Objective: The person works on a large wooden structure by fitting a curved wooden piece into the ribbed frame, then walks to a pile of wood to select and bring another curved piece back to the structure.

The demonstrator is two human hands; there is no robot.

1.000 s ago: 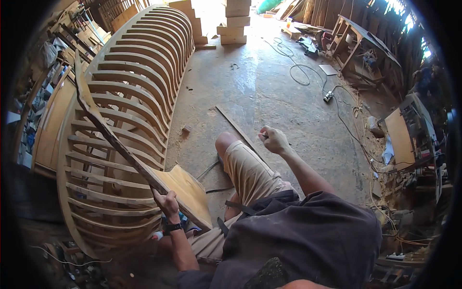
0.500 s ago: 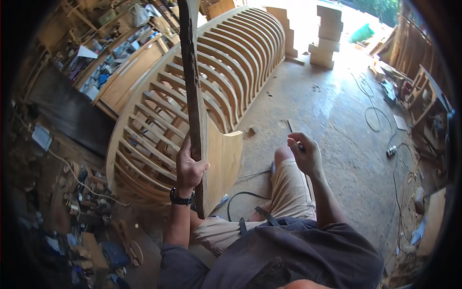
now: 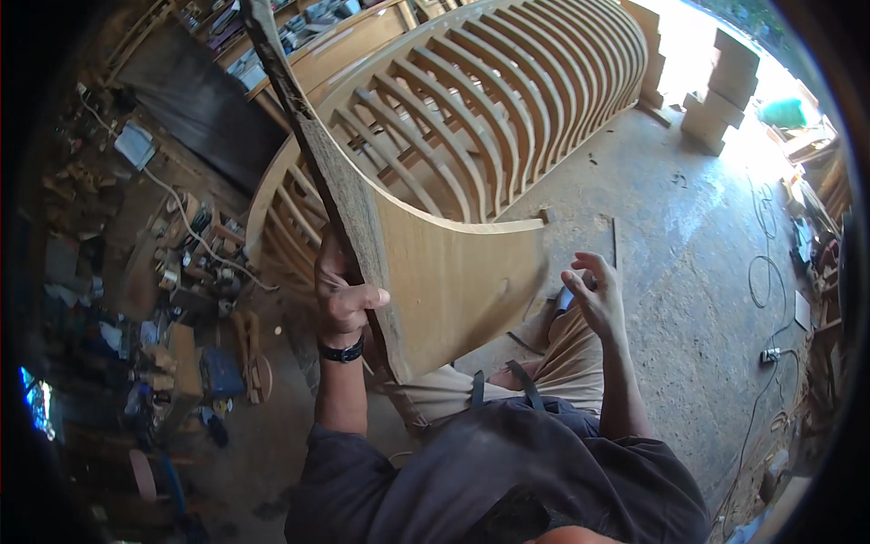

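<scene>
My left hand (image 3: 344,295) is closed round the rough, dark edge of a wooden board (image 3: 453,290), its thumb lying on the near side. The board is wide and pale on its face, with a concave curved upper edge, and narrows to a long strip toward the upper left. My right hand (image 3: 598,295) is raised to the right of the board, apart from it. Its fingers are curled, with a small dark thing between thumb and fingers that I cannot make out. Beyond the board stands a large ribbed wooden frame (image 3: 507,118), shaped like a boat hull.
Stacked wooden blocks (image 3: 725,91) stand at the far right. A cable (image 3: 766,272) winds over the dusty concrete floor (image 3: 689,390). A thin dark stick (image 3: 614,240) lies beyond my right hand. Tools and scraps crowd the left, near a blue container (image 3: 220,374).
The board has turned, so its wide face now shows more and its top leans left. My view has shifted left. My right hand remains raised, its fingers a little looser.
</scene>
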